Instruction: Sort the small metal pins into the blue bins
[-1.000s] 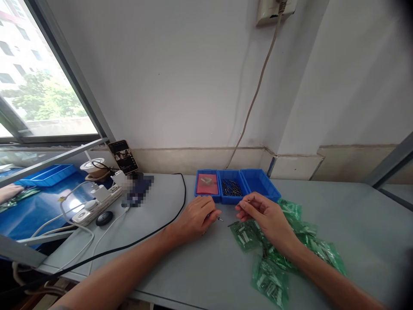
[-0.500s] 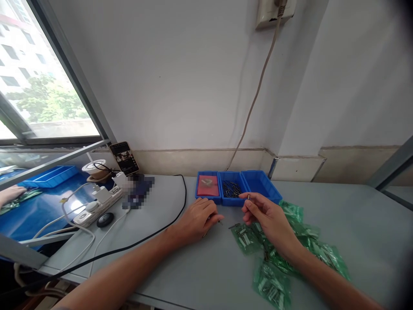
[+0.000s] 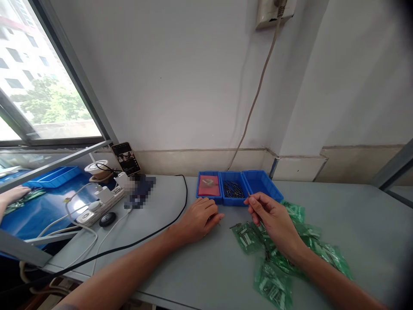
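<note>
My left hand (image 3: 199,218) rests on the grey table in front of the blue bins, its fingers curled round something small and thin whose tip shows by the thumb. My right hand (image 3: 266,213) is raised just in front of the bins and pinches a small screw (image 3: 249,196) between thumb and fingertips. Dark screws (image 3: 232,189) lie in the middle blue bin (image 3: 231,201). The left bin (image 3: 209,199) holds a red piece (image 3: 204,187) with small pale parts on it. Green plastic bags (image 3: 247,237) of small parts lie beneath and around my right hand.
The right blue bin (image 3: 262,183) stands against the middle one. A black cable (image 3: 142,239) crosses the table at the left, near a power strip (image 3: 100,211), a black mouse-like object (image 3: 107,219) and a propped phone (image 3: 125,158). Another person's hand (image 3: 15,196) shows at far left.
My right hand has shifted slightly right, and its pinched fingers now point more toward the bins. My left hand has hardly moved.
</note>
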Demonstrator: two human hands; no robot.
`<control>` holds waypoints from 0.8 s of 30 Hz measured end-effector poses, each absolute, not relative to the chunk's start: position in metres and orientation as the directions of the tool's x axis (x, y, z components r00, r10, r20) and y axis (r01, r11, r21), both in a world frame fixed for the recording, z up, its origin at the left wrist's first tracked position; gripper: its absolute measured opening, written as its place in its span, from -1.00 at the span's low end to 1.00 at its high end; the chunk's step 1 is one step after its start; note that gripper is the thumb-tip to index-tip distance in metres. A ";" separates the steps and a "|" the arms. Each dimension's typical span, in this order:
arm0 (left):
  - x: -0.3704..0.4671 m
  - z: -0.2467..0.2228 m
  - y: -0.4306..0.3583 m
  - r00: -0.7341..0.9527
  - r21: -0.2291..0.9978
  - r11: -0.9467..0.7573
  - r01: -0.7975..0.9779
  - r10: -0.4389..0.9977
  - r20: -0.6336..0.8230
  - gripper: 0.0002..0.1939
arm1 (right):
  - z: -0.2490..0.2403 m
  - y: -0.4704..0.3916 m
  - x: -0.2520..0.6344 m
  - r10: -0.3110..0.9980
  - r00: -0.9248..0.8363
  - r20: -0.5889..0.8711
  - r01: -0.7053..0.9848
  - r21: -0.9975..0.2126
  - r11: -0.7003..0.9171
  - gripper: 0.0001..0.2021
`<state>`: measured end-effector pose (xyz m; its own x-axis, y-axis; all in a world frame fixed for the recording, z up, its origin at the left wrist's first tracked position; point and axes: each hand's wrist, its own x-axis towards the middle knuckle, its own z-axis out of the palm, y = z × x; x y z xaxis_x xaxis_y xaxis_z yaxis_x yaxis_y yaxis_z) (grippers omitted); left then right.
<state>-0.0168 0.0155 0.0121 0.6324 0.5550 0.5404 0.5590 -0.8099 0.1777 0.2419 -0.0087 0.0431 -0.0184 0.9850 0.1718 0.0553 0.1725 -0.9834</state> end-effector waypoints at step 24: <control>-0.013 0.020 0.011 0.611 0.235 -0.783 0.577 0.604 0.512 -0.76 | 0.036 -0.019 0.237 0.945 -0.113 0.308 0.295 -0.897 0.328 -0.74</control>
